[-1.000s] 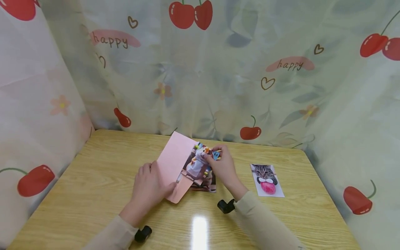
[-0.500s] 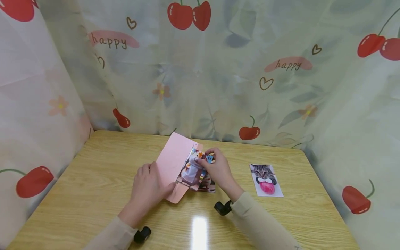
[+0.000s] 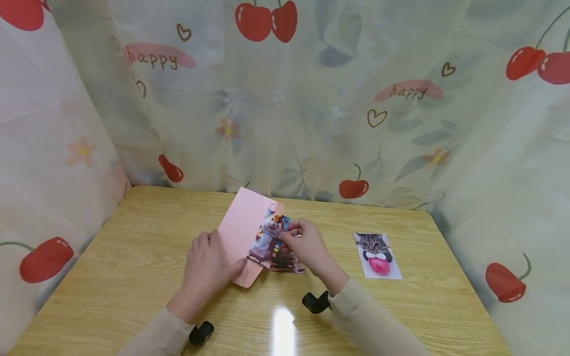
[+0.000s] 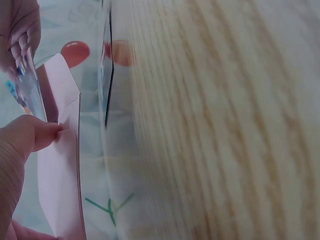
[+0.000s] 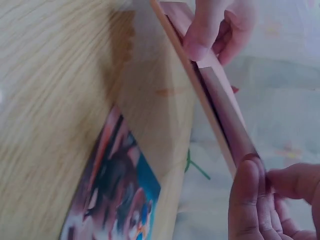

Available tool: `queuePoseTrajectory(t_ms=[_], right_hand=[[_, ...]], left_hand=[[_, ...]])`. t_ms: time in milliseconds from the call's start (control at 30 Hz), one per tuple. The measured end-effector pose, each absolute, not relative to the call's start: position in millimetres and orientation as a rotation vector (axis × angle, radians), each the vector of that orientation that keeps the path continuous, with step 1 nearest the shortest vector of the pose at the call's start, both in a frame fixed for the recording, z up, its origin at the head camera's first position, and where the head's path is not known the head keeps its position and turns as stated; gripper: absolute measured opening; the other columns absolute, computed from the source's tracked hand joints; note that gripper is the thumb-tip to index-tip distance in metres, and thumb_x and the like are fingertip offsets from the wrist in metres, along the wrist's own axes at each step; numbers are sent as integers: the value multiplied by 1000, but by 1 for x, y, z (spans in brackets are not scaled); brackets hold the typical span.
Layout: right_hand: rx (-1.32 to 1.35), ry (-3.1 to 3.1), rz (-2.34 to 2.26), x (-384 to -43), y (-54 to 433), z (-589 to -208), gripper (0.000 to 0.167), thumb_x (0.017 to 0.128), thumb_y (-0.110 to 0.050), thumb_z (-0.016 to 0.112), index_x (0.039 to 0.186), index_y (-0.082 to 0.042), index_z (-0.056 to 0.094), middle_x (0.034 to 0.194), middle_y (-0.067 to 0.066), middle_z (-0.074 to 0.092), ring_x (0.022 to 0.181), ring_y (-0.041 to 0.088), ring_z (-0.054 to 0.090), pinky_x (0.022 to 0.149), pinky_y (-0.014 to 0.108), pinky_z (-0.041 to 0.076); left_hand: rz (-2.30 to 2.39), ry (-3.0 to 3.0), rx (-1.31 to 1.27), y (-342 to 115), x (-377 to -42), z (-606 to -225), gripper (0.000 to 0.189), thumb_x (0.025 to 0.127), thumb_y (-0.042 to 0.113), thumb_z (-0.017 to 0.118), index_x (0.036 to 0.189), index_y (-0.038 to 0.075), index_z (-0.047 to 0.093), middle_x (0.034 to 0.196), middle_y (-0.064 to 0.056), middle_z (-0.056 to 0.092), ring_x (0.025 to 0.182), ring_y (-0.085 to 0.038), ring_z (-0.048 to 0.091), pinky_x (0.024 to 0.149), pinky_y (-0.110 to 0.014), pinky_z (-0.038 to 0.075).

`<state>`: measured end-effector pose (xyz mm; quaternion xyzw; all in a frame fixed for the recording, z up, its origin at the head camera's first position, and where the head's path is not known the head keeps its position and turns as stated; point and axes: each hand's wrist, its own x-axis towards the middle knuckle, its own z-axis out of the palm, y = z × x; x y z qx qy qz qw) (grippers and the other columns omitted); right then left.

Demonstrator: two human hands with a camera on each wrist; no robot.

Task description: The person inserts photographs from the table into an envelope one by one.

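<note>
My left hand point(image 3: 205, 264) grips a pink envelope point(image 3: 240, 217), tilted above the table, its thumb at the opening. In the left wrist view the thumb point(image 4: 30, 135) presses on the envelope's point(image 4: 60, 175) edge. A photo card point(image 3: 264, 242) of a white figure in colourful dress is partly inside the envelope. My right hand point(image 3: 309, 249) pinches the card's outer edge between thumb and fingers. In the right wrist view, the card's back lies in the slot, by the fingers point(image 5: 247, 195). Below, on the table, lies a second, darker photo card point(image 5: 120, 185), partly hidden in the head view.
A cat photo card point(image 3: 378, 257) with a pink ball lies on the wooden table point(image 3: 133, 277) at the right. Cherry-print curtains point(image 3: 285, 118) stand around the table's back and sides. Black wrist cameras point(image 3: 315, 302) hang under both sleeves.
The right hand has moved left and slightly down, and the photo card has slid deeper into the envelope. My left hand keeps its grip on the envelope, nearly still.
</note>
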<state>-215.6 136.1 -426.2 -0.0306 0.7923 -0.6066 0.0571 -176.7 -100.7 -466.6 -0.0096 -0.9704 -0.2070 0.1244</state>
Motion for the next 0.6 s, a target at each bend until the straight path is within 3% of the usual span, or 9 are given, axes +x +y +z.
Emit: queuePoseTrajectory(t_ms=[300,600], right_hand=[[2,2420,-1795,-222,127,-425,29,92,-8,65,114,3,51,83,17,67,67,33,69,65,47,55],[72,2301,-1939,-228,118,-440,41,87,-6,70,117,3,44,90,19,66,66,30,70,67,48,55]], left_hand=[[-589,-2834,-59,-100,-176,-466,100,64,63,75,124,-10,43,112,-26,48,103,-40,45,89,-52,39],[-611,-2814,-63,-104,-175,-465,95,64,63,75,118,-9,46,107,-25,50,100,-39,46,85,-52,41]])
